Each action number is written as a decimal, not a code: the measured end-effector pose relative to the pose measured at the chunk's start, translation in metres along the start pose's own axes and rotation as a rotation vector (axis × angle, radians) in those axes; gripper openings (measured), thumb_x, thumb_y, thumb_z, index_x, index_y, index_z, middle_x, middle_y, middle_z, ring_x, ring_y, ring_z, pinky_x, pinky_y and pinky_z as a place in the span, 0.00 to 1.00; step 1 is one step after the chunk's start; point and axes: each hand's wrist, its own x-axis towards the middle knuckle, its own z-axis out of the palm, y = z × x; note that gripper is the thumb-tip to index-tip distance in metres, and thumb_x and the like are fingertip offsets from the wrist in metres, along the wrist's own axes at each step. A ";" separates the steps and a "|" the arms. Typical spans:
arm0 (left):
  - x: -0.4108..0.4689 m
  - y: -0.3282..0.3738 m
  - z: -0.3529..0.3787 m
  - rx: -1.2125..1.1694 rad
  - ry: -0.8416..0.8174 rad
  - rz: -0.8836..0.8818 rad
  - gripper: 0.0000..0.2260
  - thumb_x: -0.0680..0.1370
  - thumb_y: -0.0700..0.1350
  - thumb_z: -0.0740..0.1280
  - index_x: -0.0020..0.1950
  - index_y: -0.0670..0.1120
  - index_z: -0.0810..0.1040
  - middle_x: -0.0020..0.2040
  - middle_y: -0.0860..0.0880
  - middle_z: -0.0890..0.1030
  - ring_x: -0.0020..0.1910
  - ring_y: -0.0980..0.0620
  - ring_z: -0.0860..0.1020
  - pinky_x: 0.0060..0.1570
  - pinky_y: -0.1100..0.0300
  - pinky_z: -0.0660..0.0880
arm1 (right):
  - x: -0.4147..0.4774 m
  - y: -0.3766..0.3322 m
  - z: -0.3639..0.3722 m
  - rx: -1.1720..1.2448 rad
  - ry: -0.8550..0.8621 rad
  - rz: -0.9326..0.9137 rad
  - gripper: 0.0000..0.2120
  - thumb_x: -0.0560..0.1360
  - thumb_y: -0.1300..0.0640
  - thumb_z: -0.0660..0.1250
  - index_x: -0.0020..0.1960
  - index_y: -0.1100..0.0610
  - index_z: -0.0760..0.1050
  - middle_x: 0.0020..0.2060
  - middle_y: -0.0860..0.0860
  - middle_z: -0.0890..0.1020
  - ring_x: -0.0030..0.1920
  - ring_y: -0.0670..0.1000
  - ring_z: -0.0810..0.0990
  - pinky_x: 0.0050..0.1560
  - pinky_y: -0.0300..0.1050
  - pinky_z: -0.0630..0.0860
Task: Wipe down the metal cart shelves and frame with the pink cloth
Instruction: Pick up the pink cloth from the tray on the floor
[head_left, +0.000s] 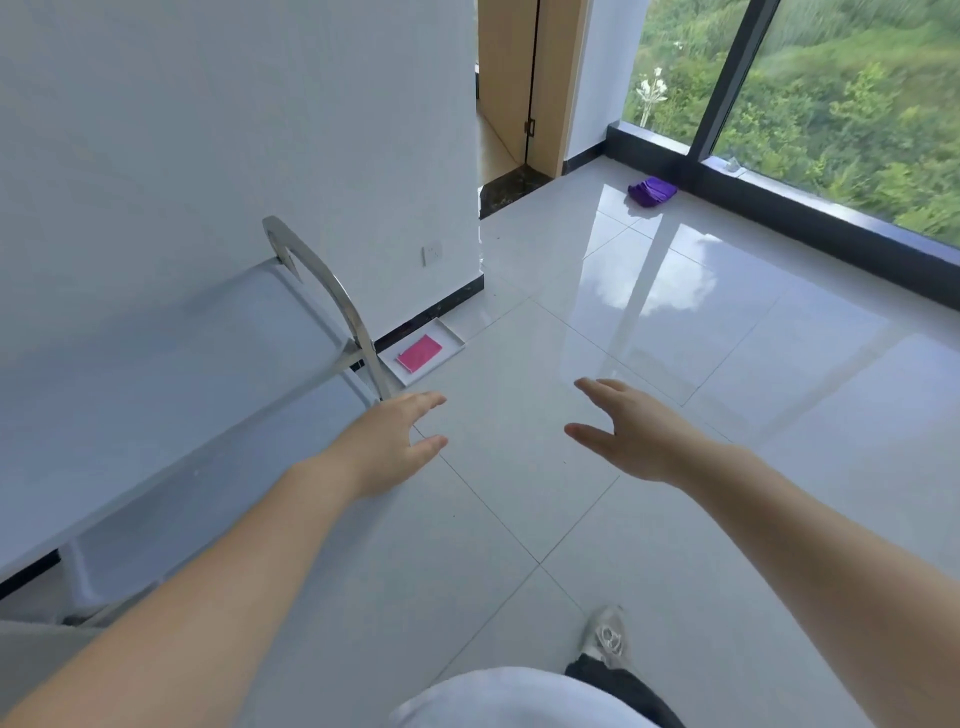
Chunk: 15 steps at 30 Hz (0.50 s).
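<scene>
The metal cart (156, 374) stands at the left along the white wall, with a shiny curved handle (332, 296) at its far end. A folded pink cloth (418, 353) lies in a shallow white tray (452, 335) on the floor just past that handle. My left hand (389, 441) reaches forward beside the cart's end, fingers straight and empty, a short way before the tray. My right hand (628, 431) is stretched out over the floor tiles, fingers spread, holding nothing.
Glossy white floor tiles spread ahead. A purple cloth (652, 191) lies by the dark window sill (779, 218) at the back right. A wooden door frame (550, 88) opens behind the wall corner. My shoe (608, 639) shows at the bottom.
</scene>
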 end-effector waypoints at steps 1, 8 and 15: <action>0.013 0.001 0.000 0.004 0.001 -0.011 0.24 0.78 0.53 0.63 0.74 0.53 0.63 0.73 0.56 0.64 0.69 0.56 0.66 0.65 0.61 0.64 | 0.014 0.007 -0.003 0.000 -0.011 -0.011 0.31 0.78 0.39 0.57 0.77 0.48 0.54 0.74 0.45 0.61 0.68 0.51 0.68 0.66 0.47 0.67; 0.109 0.022 0.000 -0.007 0.041 -0.129 0.23 0.78 0.53 0.62 0.73 0.53 0.63 0.73 0.55 0.65 0.70 0.55 0.65 0.66 0.59 0.63 | 0.124 0.064 -0.050 -0.046 -0.069 -0.124 0.31 0.78 0.38 0.56 0.77 0.48 0.53 0.74 0.45 0.61 0.67 0.53 0.70 0.65 0.49 0.69; 0.183 0.056 -0.003 -0.053 0.133 -0.240 0.23 0.79 0.52 0.63 0.73 0.52 0.64 0.72 0.54 0.66 0.70 0.54 0.65 0.66 0.60 0.63 | 0.215 0.107 -0.101 -0.103 -0.162 -0.243 0.31 0.78 0.39 0.57 0.76 0.49 0.54 0.74 0.46 0.62 0.66 0.53 0.71 0.64 0.49 0.69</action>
